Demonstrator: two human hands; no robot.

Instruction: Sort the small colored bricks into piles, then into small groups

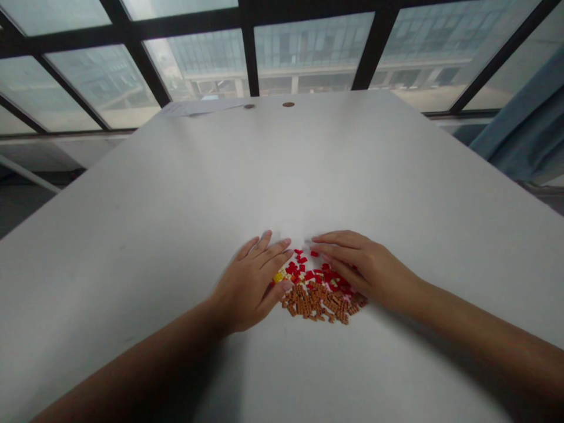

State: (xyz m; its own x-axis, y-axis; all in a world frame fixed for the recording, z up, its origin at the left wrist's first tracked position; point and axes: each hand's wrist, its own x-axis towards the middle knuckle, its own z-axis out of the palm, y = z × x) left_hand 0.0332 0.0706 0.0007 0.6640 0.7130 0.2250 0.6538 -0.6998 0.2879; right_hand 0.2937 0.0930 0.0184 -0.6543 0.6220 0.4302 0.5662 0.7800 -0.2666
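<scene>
A loose pile of small toy building bricks lies on the white table between my two hands. Brown bricks (315,302) make up its near side. Red bricks (304,269) are scattered over the far side, with a few yellow bricks (278,277) at the left edge. My left hand (251,282) rests flat along the pile's left side, fingers spread, the thumb touching the brown bricks. From the right, my right hand (359,264) reaches over the red bricks with fingers stretched out. Its palm hides part of the pile. Neither hand has a brick visibly gripped.
The white table (282,170) stretches away to a large window with dark frames (251,59). Two small round discs, a grey one (249,106) and a brown one (288,104), sit near its far edge, beside a sheet of paper (194,109). A blue curtain (524,123) hangs at the right.
</scene>
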